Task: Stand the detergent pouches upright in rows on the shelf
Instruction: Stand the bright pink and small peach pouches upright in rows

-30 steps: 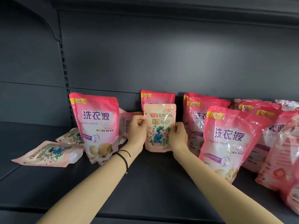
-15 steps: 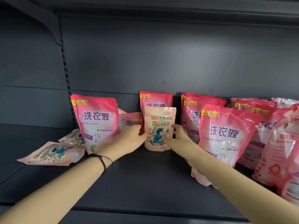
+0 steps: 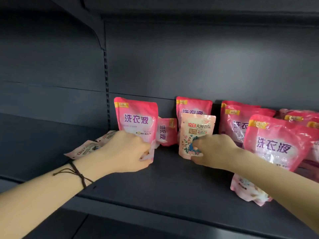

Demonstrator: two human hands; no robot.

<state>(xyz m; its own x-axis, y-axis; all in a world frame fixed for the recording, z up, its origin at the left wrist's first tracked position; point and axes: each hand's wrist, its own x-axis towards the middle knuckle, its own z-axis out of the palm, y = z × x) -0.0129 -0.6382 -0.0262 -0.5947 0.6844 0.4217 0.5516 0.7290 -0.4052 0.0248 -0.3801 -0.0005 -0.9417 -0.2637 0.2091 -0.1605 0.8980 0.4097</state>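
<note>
A small pale floral pouch (image 3: pixel 196 128) stands upright at mid-shelf, in front of a pink detergent pouch (image 3: pixel 193 106). My right hand (image 3: pixel 214 150) pinches its lower front, thumb under the bottom edge. My left hand (image 3: pixel 124 152) grips the bottom right corner of a large pink pouch (image 3: pixel 136 118) that stands upright to the left. Between the two, a small pink pouch (image 3: pixel 166 131) lies on its side. Flat floral pouches (image 3: pixel 86 149) lie at the far left, partly hidden by my left hand.
Several more pink pouches (image 3: pixel 241 121) stand crowded at the right, the nearest one (image 3: pixel 276 144) leaning over my right forearm. The dark shelf (image 3: pixel 172 187) has bare room in front. A slotted upright post (image 3: pixel 106 83) runs up the back wall.
My left hand let go of the floral pouch and moved left to the large pink pouch. My right hand slid down to the floral pouch's lower part.
</note>
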